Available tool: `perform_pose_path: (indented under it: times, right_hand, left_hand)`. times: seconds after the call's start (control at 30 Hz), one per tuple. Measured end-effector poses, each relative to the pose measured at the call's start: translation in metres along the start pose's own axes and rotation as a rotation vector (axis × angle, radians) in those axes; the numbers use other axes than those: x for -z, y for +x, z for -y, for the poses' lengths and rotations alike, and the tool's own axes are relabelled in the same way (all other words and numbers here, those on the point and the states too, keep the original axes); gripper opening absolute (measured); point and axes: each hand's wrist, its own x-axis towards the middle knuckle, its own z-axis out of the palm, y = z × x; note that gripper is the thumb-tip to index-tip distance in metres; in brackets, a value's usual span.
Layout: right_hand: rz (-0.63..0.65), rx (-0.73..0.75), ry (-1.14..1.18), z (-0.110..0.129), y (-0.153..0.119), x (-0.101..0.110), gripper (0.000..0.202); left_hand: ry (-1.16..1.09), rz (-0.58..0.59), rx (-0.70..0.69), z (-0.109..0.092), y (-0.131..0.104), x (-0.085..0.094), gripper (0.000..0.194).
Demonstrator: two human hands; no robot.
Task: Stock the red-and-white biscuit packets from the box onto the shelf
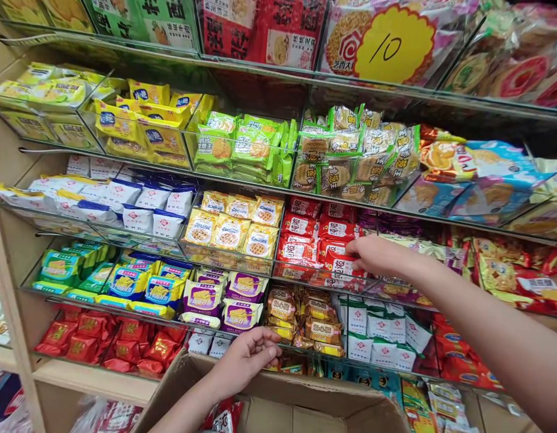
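Note:
My right hand (pixel 380 258) reaches into the middle shelf from the right. Its bent fingers grip the edge of a red snack packet (pixel 336 266) at the front of a compartment of similar red and white packets (pixel 297 226). The far side of the fingers is partly hidden. My left hand (pixel 246 356) hovers over the back rim of an open cardboard box (pixel 300 385), palm turned inward, fingers loosely curled and apart, with nothing seen in them. Inside the box, beside my left forearm, lies a red packet (pixel 227 416), partly cut off by the frame.
Clear dividers split the tilted shelves into compartments. Yellow cookie packets (pixel 231 231) sit left of the red ones, purple soda biscuits (pixel 240 300) and brown packets (pixel 323 328) below. A yellow price tag (pixel 394 45) hangs above. A wooden upright (pixel 8 264) stands at left.

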Motion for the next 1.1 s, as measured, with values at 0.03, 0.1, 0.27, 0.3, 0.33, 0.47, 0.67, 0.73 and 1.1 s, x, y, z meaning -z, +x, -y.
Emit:
perform_pose_path:
  times: [0.03, 0.1, 0.27, 0.3, 0.33, 0.47, 0.67, 0.73, 1.1]
  right_hand:
    - [-0.001, -0.004, 0.000, 0.000, 0.000, -0.001, 0.005]
    - [-0.006, -0.008, -0.002, 0.001, 0.000, -0.003, 0.004]
    - [-0.039, -0.007, -0.003, -0.006, 0.003, 0.000, 0.005]
    - [-0.061, -0.018, 0.001, -0.009, 0.004, 0.001, 0.008]
    - [-0.092, -0.032, 0.006, -0.011, 0.006, 0.003, 0.011]
    - [-0.187, -0.068, 0.019, -0.018, 0.013, 0.005, 0.017]
    - [-0.334, -0.105, 0.061, -0.007, 0.014, 0.010, 0.022]
    - [-0.428, -0.077, 0.106, 0.004, 0.012, 0.015, 0.020]
    - [-0.308, 0.110, 0.350, 0.046, 0.047, 0.002, 0.026]
  left_hand:
    - [0.000, 0.000, 0.000, 0.000, 0.000, 0.000, 0.029]
    - [-0.004, -0.003, 0.000, 0.000, 0.000, 0.000, 0.030]
    - [-0.005, -0.007, -0.001, -0.002, -0.002, -0.002, 0.031]
    - [-0.002, -0.008, 0.000, -0.003, -0.002, -0.002, 0.032]
    - [-0.001, -0.010, 0.002, -0.003, -0.002, -0.003, 0.032]
    - [-0.012, -0.020, 0.017, -0.005, -0.003, -0.004, 0.036]
    - [-0.026, -0.018, 0.021, -0.007, -0.003, -0.004, 0.034]
    - [-0.026, -0.017, 0.027, -0.008, -0.003, -0.004, 0.034]
    - [-0.054, -0.022, 0.025, -0.007, -0.004, -0.004, 0.034]
